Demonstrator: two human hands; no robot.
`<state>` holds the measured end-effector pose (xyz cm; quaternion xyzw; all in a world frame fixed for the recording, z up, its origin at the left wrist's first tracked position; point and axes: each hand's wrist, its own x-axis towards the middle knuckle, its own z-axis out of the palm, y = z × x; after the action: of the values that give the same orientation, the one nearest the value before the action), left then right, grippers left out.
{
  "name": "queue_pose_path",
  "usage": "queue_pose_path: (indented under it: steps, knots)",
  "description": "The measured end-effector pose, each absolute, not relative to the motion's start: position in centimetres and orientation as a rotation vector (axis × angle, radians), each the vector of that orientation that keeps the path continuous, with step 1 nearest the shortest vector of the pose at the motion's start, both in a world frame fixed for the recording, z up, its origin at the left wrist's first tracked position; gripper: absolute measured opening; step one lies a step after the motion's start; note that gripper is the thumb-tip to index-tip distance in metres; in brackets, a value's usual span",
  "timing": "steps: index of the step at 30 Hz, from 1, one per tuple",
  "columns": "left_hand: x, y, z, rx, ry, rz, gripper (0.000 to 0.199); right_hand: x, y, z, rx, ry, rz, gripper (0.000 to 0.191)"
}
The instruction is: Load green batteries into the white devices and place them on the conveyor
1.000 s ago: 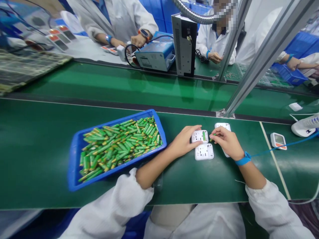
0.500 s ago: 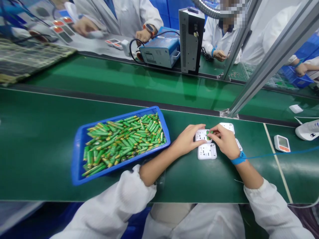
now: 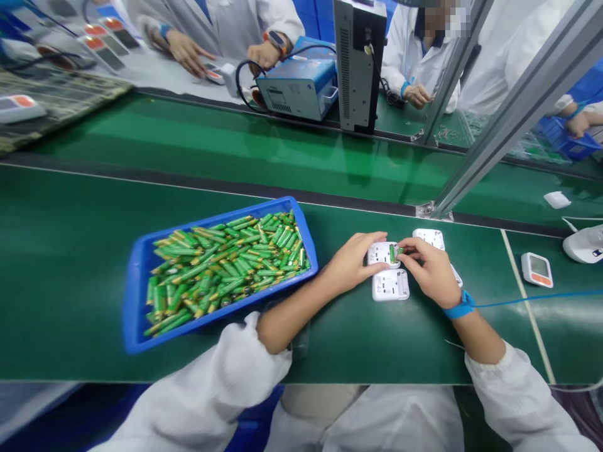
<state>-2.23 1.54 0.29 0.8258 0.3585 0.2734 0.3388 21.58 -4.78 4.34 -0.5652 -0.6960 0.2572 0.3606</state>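
Note:
My left hand (image 3: 354,262) grips a small white device (image 3: 378,252) between thumb and fingers, its back facing up. A green battery lies in the slot at the device's right side. My right hand (image 3: 426,269), with a blue wrist strap, pinches a green battery (image 3: 400,251) at that slot. Another white device (image 3: 391,285) lies just below, face down. Two more white devices are beyond and beside my right hand, one (image 3: 429,238) behind it, the other partly hidden by it. Left of my hands, a blue tray (image 3: 134,295) is filled with green batteries (image 3: 230,263).
A white device with a screen (image 3: 537,270) lies right of a pale line. Behind the green bench stand a blue instrument (image 3: 299,88), a tall grey box (image 3: 357,69) and a slanted metal post (image 3: 499,119). Across the bench, other people in white coats work.
The view has shifted slightly. My right hand has moved a little right from the slot, where a green battery now shows more clearly. Across the bench, a person's hand has moved right.

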Motion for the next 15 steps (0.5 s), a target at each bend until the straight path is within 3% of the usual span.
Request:
queue_pose_path:
  steps: [4, 15]
  knots:
    - [-2.3, 1.5, 0.3, 2.164, 0.93, 0.713, 0.064, 22.1, -4.5, 4.5, -1.444, -1.755, 0.604, 0.031]
    - [-2.2, 1.6, 0.0, 2.173, 0.905, 0.75, 0.065, 22.7, -3.9, 3.9, -1.439, -1.636, 0.896, 0.033]
